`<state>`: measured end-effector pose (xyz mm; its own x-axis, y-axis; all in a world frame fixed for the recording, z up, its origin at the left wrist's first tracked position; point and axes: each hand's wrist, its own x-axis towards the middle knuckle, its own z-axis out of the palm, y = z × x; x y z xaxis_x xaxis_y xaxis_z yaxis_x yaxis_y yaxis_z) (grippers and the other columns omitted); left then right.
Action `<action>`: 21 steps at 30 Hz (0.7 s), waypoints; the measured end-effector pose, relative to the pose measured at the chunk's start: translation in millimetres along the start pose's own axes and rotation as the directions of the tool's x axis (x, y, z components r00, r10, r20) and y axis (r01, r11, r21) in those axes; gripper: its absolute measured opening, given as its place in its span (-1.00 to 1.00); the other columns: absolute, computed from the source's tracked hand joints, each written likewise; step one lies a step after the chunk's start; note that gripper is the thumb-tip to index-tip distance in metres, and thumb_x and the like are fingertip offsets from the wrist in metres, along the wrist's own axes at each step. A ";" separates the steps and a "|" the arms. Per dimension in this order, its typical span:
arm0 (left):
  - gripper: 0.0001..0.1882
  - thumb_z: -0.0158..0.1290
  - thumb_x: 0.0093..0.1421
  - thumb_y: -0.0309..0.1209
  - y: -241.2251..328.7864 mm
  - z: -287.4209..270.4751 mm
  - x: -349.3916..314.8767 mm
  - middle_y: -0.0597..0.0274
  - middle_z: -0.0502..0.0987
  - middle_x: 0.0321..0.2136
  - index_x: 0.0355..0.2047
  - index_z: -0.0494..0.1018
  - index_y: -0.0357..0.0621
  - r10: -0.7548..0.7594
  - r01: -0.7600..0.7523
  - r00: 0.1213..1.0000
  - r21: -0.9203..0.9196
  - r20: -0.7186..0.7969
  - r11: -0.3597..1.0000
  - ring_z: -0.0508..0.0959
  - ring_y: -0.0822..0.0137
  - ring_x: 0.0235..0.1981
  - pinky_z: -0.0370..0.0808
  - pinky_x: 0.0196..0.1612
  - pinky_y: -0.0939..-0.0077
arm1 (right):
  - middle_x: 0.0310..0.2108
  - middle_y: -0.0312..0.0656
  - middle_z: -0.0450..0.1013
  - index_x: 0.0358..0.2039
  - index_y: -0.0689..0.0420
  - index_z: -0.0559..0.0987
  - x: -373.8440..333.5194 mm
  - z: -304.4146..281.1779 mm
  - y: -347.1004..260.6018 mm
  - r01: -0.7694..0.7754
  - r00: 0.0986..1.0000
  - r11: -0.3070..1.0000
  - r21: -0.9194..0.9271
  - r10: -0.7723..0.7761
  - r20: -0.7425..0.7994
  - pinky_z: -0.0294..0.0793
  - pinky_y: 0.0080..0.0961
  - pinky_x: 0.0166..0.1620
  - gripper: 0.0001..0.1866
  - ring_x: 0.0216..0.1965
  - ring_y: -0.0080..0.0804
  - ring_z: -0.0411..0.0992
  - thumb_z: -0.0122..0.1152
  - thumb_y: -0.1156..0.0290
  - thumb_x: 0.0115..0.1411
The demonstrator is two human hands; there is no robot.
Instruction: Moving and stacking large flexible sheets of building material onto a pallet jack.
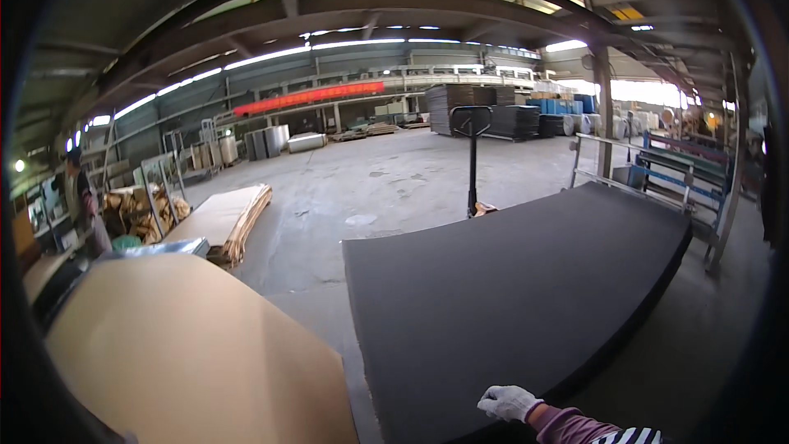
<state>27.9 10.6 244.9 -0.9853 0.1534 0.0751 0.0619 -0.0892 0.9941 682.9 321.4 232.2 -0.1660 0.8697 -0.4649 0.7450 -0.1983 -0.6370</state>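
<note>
My right hand (508,404), in a white knit glove, comes in from the lower right over the near end of a large stack of black sheets (501,296). Its fingers are loosely bent and slightly apart, with nothing visible in them. Whether they touch the top sheet I cannot tell. My left hand is out of sight. Across a narrow gap to the left lies a big tan sheet (197,345) with a smooth surface.
A pallet jack handle (472,156) rises behind the black stack. Brown sheets (222,214) are piled at the left, near a person (86,201). A metal frame rack (657,173) stands at the right. Dark stacks (485,111) sit farther back on the concrete floor (353,173).
</note>
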 end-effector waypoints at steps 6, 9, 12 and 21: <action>-0.47 -0.03 0.28 -0.09 284.6 239.4 -204.5 0.03 0.44 -0.01 0.04 0.39 -0.32 0.644 -0.510 0.568 -0.394 0.513 0.764 0.45 0.19 -0.01 0.43 -0.01 0.28 | -0.48 -0.29 0.50 -0.18 0.18 0.58 -14.0 -62.6 25.4 0.275 0.954 0.917 0.287 -0.225 -0.196 0.47 -0.59 -0.41 -0.71 -0.51 -0.56 0.45 0.16 0.21 0.26; -0.49 -0.02 0.27 -0.11 305.5 324.7 -367.6 0.06 0.45 -0.05 0.02 0.40 -0.32 0.660 -0.587 -0.128 -0.592 0.741 0.552 0.46 0.21 -0.04 0.44 -0.03 0.29 | -0.28 -0.26 0.49 0.09 0.20 0.45 -26.7 -142.2 -2.9 0.712 0.515 0.325 0.622 -0.844 -0.148 0.45 -0.59 -0.15 -0.54 -0.29 -0.54 0.45 0.13 0.20 0.27; -0.51 -0.01 0.26 -0.13 247.0 329.3 -459.2 0.08 0.46 -0.08 0.00 0.42 -0.31 0.354 -0.435 -0.677 -0.739 0.645 0.515 0.46 0.23 -0.07 0.44 -0.05 0.31 | -0.04 -0.14 0.46 0.17 0.28 0.40 -95.3 -181.4 -48.8 0.950 0.168 -0.098 0.297 -0.643 -0.747 0.34 -0.45 0.14 -0.46 0.00 -0.39 0.40 0.13 0.22 0.26; -0.58 0.01 0.23 -0.20 154.5 256.6 -288.8 0.14 0.49 -0.19 -0.06 0.46 -0.29 0.006 -0.804 -0.130 -0.109 0.991 0.585 0.48 0.28 -0.16 0.45 -0.11 0.35 | -0.19 -0.27 0.55 -0.07 0.28 0.58 -100.9 -154.7 161.1 0.586 0.607 0.500 0.638 0.252 -0.754 0.43 -0.51 -0.08 -0.58 -0.18 -0.50 0.44 0.20 0.17 0.25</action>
<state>362.9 205.1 396.9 0.2864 0.9552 0.0742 0.8107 -0.2829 0.5126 919.6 271.7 271.7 0.5739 0.8186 0.0216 -0.1371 0.1220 -0.9830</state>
